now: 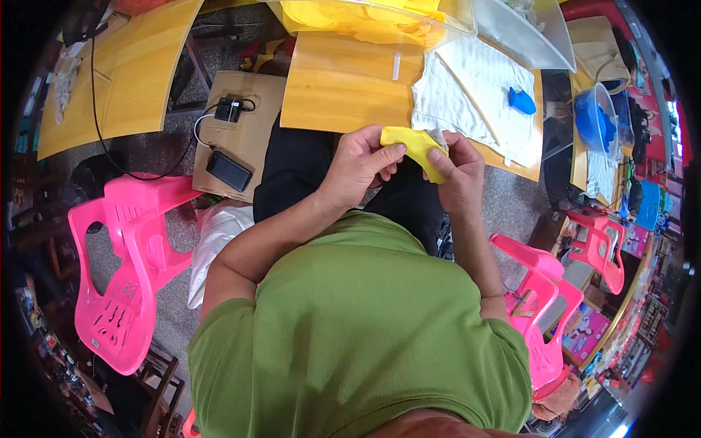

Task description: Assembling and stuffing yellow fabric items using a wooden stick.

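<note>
Both hands hold a small yellow fabric piece over my lap, just off the table's near edge. My left hand pinches its left end between thumb and fingers. At the other end my right hand grips it, thumb on top. A bit of greyish material shows by the right fingers; what it is I cannot tell. Beyond the hands, a white cloth lies on the wooden table, with a thin wooden stick and a small blue fabric piece on it.
A clear plastic bin of yellow pieces stands at the table's far side, beside another translucent bin. Left, a smartphone and black charger lie on cardboard. Pink plastic chairs flank me. A blue tub sits right.
</note>
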Tool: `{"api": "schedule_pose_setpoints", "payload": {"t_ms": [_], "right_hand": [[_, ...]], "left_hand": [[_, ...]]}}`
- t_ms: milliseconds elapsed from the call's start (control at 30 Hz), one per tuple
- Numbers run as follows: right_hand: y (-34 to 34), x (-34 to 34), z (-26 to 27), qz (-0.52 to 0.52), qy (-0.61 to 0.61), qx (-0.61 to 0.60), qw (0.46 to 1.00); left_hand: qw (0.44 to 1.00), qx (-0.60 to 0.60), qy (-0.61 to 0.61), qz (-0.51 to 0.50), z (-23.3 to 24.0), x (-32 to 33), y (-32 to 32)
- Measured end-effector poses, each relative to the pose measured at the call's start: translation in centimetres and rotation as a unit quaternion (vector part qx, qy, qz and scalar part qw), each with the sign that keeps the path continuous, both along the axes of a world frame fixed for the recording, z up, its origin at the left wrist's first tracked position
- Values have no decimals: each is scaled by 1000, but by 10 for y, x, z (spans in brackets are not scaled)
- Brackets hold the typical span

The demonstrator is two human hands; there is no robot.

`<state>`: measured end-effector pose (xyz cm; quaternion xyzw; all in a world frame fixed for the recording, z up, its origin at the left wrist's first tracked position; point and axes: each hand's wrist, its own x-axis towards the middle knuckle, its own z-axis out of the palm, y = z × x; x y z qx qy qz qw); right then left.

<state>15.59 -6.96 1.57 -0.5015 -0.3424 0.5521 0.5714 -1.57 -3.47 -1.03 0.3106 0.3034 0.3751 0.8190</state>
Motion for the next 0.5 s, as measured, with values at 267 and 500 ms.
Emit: {"api": "schedule_pose_setpoints", "payload": {"t_ms": [267, 500], "right_hand": [[-11, 10, 19, 63, 19, -56, 996], [-11, 1, 15, -12, -217, 58, 974]], "left_hand": [[997, 42, -50, -37, -15, -8, 2], [968, -52, -230, -85, -26, 5, -10]]}}
